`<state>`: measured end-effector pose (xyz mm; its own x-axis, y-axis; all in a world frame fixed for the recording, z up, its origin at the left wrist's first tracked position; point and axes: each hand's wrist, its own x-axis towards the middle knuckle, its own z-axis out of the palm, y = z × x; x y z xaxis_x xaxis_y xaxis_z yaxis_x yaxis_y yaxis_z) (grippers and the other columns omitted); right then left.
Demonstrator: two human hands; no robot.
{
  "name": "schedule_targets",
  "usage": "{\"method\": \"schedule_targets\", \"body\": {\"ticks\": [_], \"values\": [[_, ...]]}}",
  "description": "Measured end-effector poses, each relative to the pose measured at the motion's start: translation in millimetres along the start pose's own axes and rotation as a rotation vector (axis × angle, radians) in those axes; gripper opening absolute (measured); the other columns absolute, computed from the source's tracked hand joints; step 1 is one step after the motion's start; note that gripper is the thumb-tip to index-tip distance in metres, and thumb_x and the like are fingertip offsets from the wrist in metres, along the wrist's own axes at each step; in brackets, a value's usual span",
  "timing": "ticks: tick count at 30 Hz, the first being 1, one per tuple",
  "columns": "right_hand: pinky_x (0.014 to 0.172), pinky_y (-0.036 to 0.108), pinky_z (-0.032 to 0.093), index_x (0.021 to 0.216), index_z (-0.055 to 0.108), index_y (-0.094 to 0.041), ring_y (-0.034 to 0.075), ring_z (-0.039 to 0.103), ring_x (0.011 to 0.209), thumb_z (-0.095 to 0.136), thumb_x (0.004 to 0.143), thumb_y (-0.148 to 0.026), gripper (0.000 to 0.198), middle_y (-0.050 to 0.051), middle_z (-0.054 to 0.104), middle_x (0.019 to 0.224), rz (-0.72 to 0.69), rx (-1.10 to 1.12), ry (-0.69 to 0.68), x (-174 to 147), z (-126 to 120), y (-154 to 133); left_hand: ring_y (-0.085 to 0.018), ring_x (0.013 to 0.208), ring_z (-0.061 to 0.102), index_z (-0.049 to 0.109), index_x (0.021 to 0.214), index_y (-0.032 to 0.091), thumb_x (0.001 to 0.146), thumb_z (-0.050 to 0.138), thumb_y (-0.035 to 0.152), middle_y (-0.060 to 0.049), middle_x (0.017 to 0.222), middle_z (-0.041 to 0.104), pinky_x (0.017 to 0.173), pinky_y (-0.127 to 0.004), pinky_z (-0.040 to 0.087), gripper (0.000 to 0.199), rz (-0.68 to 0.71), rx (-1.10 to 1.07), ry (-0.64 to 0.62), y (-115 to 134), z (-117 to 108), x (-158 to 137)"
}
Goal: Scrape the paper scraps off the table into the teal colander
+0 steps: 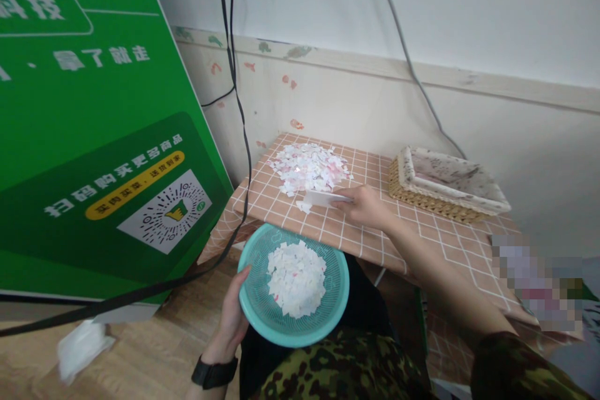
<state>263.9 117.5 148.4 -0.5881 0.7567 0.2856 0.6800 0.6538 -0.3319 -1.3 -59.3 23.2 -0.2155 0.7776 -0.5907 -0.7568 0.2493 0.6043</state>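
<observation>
My left hand (235, 307) grips the left rim of a turquoise plastic colander (336, 284), its thumb over the edge. White paper scraps (296, 280), a few with pink marks, lie heaped in the colander, which is just below the table's front edge. Over the tabletop, my right hand (364, 205) is closed on a flat white card (321, 198), held edge-down. The card is at the near side of a pile of paper scraps (307, 165). A few loose pieces (304, 206) lie in front of it.
A lined wicker basket (422, 197) stands right on the brown checked tablecloth (370, 175). A green panel (94, 106) rises at left, with a black cable (244, 137) hanging between it and the table. A white plastic bag (84, 347) lies on the floor.
</observation>
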Motion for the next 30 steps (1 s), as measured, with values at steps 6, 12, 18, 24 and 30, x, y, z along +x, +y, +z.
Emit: {"method": "schedule_targets", "body": {"ticks": [6,12,18,24,30], "values": [[0.056,0.024,0.036,0.085,0.072,-0.018,0.013,0.057,0.058,0.056,0.084,-0.024,0.016,0.003,0.068,0.067,-0.012,-0.021,-0.060,-2.5,-14.1,10.6,-0.026,0.081,0.070,0.072,0.092,0.012,0.076,0.065,0.025,-0.008,0.083,0.076,0.082,-0.036,0.054,0.022,-0.022,-0.004,-0.042,0.5,-1.0,-0.7],[0.059,0.024,0.037,0.092,0.071,-0.019,0.013,0.058,0.061,0.055,0.085,-0.025,0.018,0.003,0.069,0.073,-0.043,0.053,-0.066,0.4,-10.8,3.6,-0.024,0.076,0.071,0.072,0.091,0.012,0.076,0.065,0.023,-0.006,0.079,0.076,0.079,-0.034,0.055,0.020,-0.024,-0.004,-0.028,-2.5,0.6,1.0],[0.056,0.025,0.035,0.089,0.071,-0.017,0.012,0.054,0.056,0.055,0.085,-0.027,0.019,0.002,0.066,0.067,-0.042,0.059,-0.081,-0.3,-4.6,3.4,-0.024,0.081,0.070,0.072,0.092,0.012,0.075,0.067,0.025,-0.007,0.083,0.076,0.078,-0.033,0.055,0.022,-0.022,-0.011,-0.056,-4.9,-1.8,1.3],[0.056,0.026,0.034,0.083,0.070,-0.017,0.013,0.053,0.057,0.057,0.083,-0.033,0.021,0.003,0.064,0.066,0.097,0.069,0.020,-8.4,-15.8,28.1,-0.020,0.073,0.070,0.072,0.089,0.012,0.076,0.066,0.024,-0.006,0.080,0.076,0.073,-0.029,0.055,0.019,-0.026,-0.028,-0.047,-6.3,-2.8,0.7],[0.055,0.026,0.031,0.078,0.068,-0.016,0.012,0.049,0.054,0.056,0.082,-0.030,0.019,0.002,0.061,0.062,0.107,0.027,-0.027,-6.4,-11.3,13.8,-0.023,0.078,0.070,0.072,0.094,0.011,0.076,0.066,0.025,-0.008,0.085,0.076,0.079,-0.034,0.055,0.024,-0.038,-0.007,-0.051,-6.5,-2.0,1.2]]}}
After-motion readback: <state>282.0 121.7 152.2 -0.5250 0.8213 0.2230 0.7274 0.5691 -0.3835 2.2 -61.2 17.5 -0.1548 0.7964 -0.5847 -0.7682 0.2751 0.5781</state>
